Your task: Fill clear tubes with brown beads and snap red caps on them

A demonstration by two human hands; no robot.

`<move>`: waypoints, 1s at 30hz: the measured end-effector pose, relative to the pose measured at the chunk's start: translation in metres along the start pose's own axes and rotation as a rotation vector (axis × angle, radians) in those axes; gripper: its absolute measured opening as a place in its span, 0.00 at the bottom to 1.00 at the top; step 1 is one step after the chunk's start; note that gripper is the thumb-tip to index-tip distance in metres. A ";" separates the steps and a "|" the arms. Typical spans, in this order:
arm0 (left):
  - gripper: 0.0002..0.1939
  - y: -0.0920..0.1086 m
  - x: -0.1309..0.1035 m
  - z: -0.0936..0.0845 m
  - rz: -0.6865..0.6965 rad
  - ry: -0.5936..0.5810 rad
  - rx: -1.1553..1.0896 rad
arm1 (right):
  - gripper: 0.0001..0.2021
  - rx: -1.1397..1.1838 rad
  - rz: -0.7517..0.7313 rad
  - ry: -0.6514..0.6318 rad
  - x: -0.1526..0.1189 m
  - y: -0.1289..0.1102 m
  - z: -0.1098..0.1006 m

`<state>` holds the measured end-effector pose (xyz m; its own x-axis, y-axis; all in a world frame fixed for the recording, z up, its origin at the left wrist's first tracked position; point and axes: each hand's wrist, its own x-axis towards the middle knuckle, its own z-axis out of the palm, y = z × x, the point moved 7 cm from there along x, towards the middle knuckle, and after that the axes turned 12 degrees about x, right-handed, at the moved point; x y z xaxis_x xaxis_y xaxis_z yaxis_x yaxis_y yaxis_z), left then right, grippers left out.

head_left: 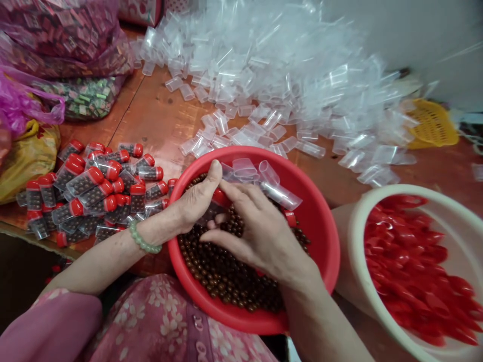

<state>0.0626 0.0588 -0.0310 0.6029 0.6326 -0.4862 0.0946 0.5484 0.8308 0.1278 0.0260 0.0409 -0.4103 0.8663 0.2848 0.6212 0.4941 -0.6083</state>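
Floral clothing (151, 322) lies below a bowl (320, 236) of beads (222, 279); there the left hand (196, 203) grips a tube (218, 200). Whether the right hand (262, 234) grips anything, I cannot tell.

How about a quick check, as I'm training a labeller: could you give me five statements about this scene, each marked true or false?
1. Both the left hand and the right hand are over the red basin. True.
2. The green bracelet is on the right arm. False: it is on the left arm.
3. The white bucket holds red plastic pieces. True.
4. The brown beads are in the yellow basket. False: the brown beads lie in the red basin.
5. The red-capped containers are piled right of the basin. False: the pile of red-capped containers is to its left.
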 end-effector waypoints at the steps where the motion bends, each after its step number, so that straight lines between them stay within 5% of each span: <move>1: 0.37 0.000 0.000 0.000 -0.008 0.003 -0.037 | 0.37 -0.052 0.004 -0.001 -0.001 -0.001 0.004; 12: 0.28 -0.009 0.006 0.005 0.029 -0.100 -0.298 | 0.33 -0.336 -0.244 0.129 -0.001 -0.005 0.007; 20: 0.08 -0.003 0.001 -0.019 0.153 0.305 -0.316 | 0.34 -0.300 -0.200 0.110 0.001 0.000 0.019; 30: 0.14 0.005 -0.005 -0.015 0.156 0.247 -0.162 | 0.34 -0.344 -0.332 0.266 0.000 -0.009 0.011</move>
<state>0.0485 0.0669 -0.0288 0.3883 0.8185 -0.4235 -0.1232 0.5015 0.8563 0.1150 0.0210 0.0382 -0.4668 0.6260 0.6247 0.6877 0.7010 -0.1886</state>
